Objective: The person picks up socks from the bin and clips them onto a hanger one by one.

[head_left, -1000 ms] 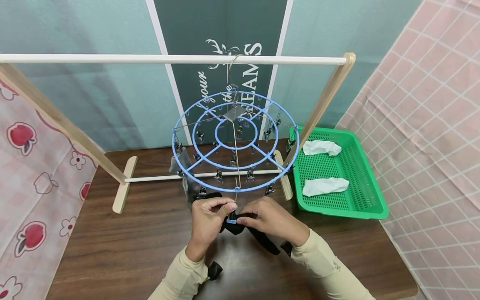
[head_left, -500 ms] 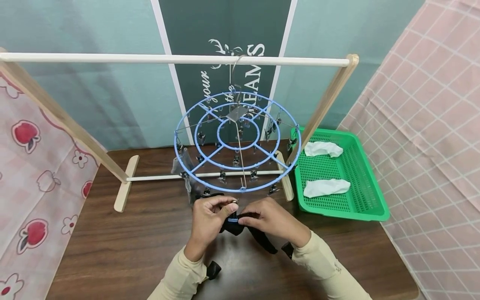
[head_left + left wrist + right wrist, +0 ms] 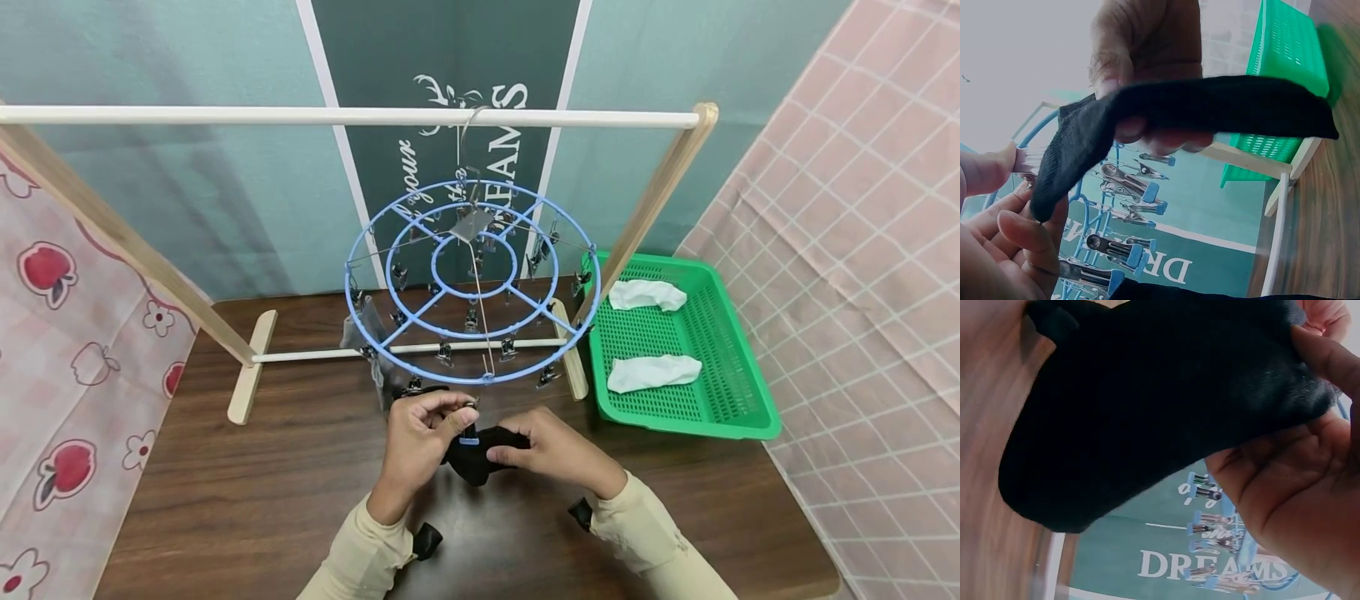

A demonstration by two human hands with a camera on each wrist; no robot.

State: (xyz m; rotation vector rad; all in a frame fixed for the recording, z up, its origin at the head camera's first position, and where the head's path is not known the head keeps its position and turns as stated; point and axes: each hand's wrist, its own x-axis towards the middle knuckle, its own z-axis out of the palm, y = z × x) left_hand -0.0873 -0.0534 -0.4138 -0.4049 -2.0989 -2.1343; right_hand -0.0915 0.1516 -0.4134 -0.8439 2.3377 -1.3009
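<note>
A black sock (image 3: pixel 474 463) hangs at the front of the round blue clip hanger (image 3: pixel 420 372), just below its rim. My left hand (image 3: pixel 418 437) pinches a metal clip with a blue tip (image 3: pixel 468 441) that lies against the sock's upper edge. With thumb and fingers my right hand (image 3: pixel 558 450) holds the sock from the right. The left wrist view shows the sock (image 3: pixel 1210 106) stretched across the right hand (image 3: pixel 1154 50), with the left hand (image 3: pixel 1029 244) at its cuff. The sock (image 3: pixel 1147 412) covers much of the right wrist view, its toe hanging free.
The hanger hooks over the white bar (image 3: pixel 225 115) of a wooden stand. Several clips and some grey cloth (image 3: pixel 372 333) hang from its rim. At the right, a green basket (image 3: pixel 738 367) holds two white socks (image 3: pixel 645 295). The brown table (image 3: pixel 247 500) lies underneath.
My right hand has shifted slightly right and its grip on the black sock has changed; the sock now spreads wider between the hands. My left hand stays at the clip.
</note>
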